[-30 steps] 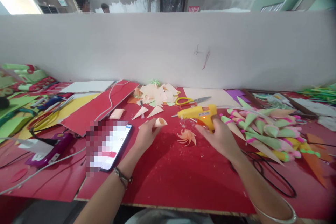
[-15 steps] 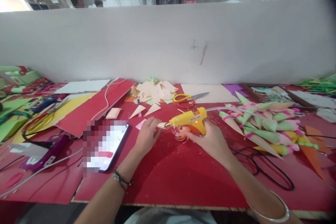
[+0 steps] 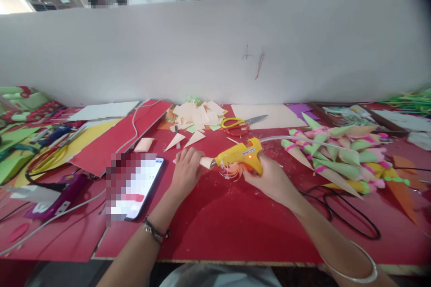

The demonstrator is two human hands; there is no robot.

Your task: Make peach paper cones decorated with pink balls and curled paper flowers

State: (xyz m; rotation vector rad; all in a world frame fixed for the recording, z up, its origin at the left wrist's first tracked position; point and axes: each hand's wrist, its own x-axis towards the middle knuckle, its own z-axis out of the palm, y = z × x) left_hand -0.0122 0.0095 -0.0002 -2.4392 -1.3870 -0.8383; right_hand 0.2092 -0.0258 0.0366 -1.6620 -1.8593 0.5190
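Left hand (image 3: 186,167) pinches cone (image 3: 205,162) | right hand (image 3: 271,178) grips glue gun (image 3: 235,153) | rosette (image 3: 233,171) below (partly hidden)

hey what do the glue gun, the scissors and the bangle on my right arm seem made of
Glue gun: probably hard plastic, yellow and smooth, with a moulded shape. Scissors: grey blades look like metal, perhaps steel; brightly coloured handles suggest plastic. Bangle: likely polished metal, silvery and shiny, though coated plastic is possible.
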